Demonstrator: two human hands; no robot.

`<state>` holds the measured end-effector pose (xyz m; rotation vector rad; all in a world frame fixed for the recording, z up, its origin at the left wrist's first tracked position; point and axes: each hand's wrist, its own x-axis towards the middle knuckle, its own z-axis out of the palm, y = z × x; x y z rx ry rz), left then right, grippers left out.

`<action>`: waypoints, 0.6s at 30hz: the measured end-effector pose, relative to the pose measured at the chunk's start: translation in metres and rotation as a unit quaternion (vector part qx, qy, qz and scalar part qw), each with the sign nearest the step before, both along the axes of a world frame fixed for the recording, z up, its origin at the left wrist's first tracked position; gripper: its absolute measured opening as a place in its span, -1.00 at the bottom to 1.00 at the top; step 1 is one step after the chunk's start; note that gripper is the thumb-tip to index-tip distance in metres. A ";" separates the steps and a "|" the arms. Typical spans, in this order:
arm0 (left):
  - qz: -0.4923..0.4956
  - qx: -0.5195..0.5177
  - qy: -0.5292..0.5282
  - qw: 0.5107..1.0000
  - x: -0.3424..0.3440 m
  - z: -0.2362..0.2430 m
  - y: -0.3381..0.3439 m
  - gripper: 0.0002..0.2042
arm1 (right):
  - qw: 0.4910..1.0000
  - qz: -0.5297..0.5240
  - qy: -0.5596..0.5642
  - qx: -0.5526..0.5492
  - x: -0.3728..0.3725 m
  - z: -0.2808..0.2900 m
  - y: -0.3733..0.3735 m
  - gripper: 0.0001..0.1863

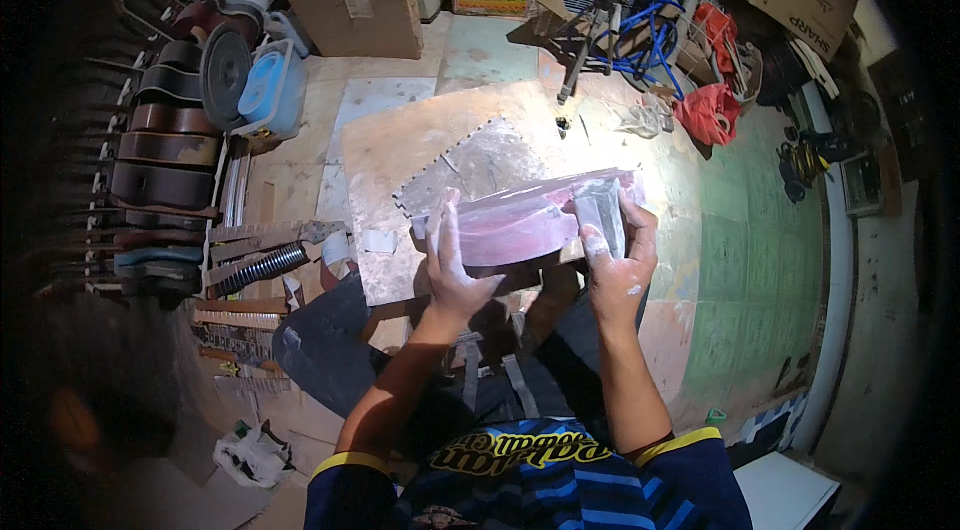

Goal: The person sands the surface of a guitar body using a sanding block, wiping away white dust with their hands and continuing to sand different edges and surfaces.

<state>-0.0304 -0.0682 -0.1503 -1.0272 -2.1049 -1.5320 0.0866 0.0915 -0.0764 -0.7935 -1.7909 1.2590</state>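
in the head view, the pink curved piece [515,230] is between the two hands, above the board [380,145] and in front of the person's body. the left hand [455,265] grasps its left end; the right hand [622,270] grips a grey block [600,202] at its right end. the piece looks dusty, pale pink with darker rosy patches, its near side bowed.

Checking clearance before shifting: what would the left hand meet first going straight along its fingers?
Probably the grey sheet with a jagged edge, beyond the pinkish piece the left hand holds; depth is unclear, so the hand might pass above it.
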 end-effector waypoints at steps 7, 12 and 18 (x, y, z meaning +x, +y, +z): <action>0.020 -0.120 0.095 0.988 0.041 0.063 0.019 -0.59 | 0.999 0.015 0.019 -0.028 0.003 -0.002 0.000 -0.46; 0.025 -0.106 0.103 0.989 0.032 0.058 0.013 -0.50 | 0.999 0.028 0.016 0.015 0.003 -0.007 0.003 -0.44; 0.035 -0.114 0.046 0.992 0.021 0.066 -0.003 -0.43 | 1.000 0.015 0.010 -0.006 -0.003 0.002 0.000 -0.43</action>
